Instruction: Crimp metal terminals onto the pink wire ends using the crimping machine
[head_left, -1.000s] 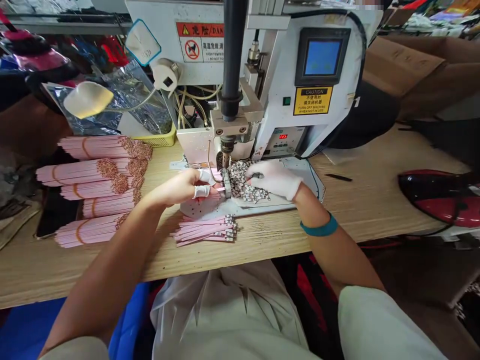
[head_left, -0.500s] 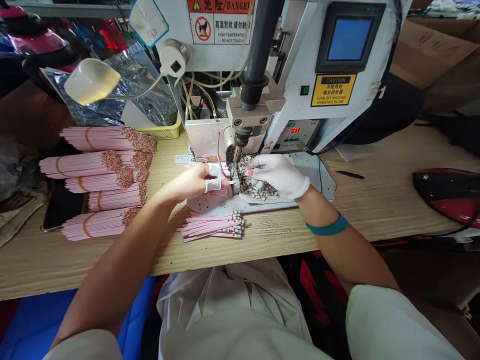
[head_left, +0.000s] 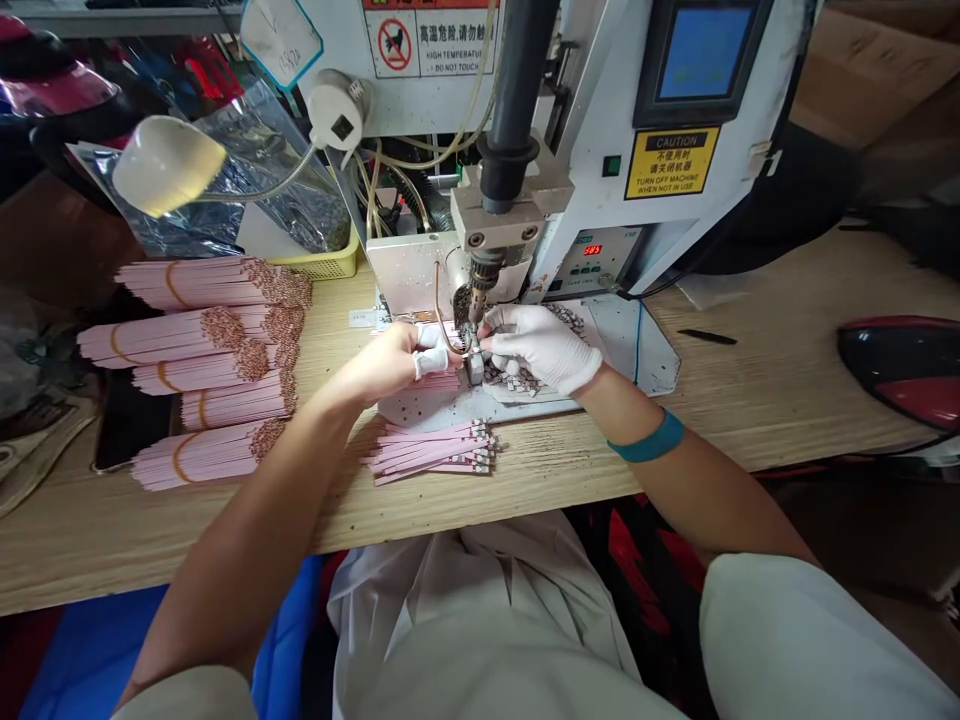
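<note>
My left hand, with white finger cots, pinches the end of a pink strip and holds it at the small metal anvil under the machine's press head. My right hand, in a white glove, is closed in a pinch right of the anvil, holding a small metal clip that I can barely make out. It rests over a heap of small metal clips on the grey plate. Several finished pink strips with clips on their ends lie in front of the plate.
Bundles of pink strips bound with rubber bands are stacked at the left. A lamp hangs over them. The white machine with a blue screen stands behind. A black pen and a red-black object lie to the right.
Both hands have closed in on the anvil under the press head; the gloved right hand moved left off the clip heap to the anvil. The camera has leaned closer.
</note>
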